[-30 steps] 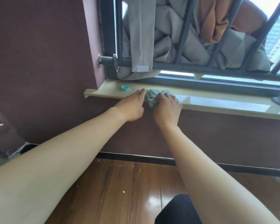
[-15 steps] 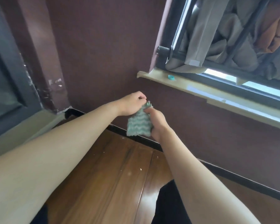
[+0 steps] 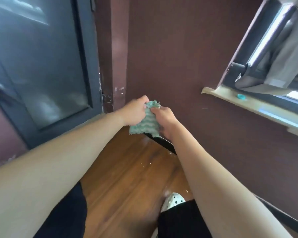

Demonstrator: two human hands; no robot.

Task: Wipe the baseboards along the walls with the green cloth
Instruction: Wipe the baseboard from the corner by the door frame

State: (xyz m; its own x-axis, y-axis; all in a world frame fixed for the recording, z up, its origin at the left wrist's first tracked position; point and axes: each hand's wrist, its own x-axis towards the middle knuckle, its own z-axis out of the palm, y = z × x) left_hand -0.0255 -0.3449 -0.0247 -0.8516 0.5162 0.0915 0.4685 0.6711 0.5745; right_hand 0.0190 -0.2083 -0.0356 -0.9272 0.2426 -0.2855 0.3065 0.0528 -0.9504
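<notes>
Both hands hold the green cloth (image 3: 144,124), a striped green-and-white rag, in the air in front of the dark red wall. My left hand (image 3: 135,111) pinches its top left edge and my right hand (image 3: 166,121) grips its top right, so the cloth hangs down between them. Below the cloth, the black baseboard (image 3: 163,143) runs along the foot of the wall toward the lower right; my right forearm hides much of it.
A dark glass door (image 3: 46,69) fills the left side, next to a scuffed wall corner (image 3: 110,93). The pale window sill (image 3: 258,109) at the right carries a small blue bottle cap (image 3: 240,96). Wooden floor (image 3: 127,177) lies below, with my white spotted shoe (image 3: 173,200).
The cloth was lifted off the window sill with both hands and carried down and left toward the wall corner. My view swung left, so the door came into sight.
</notes>
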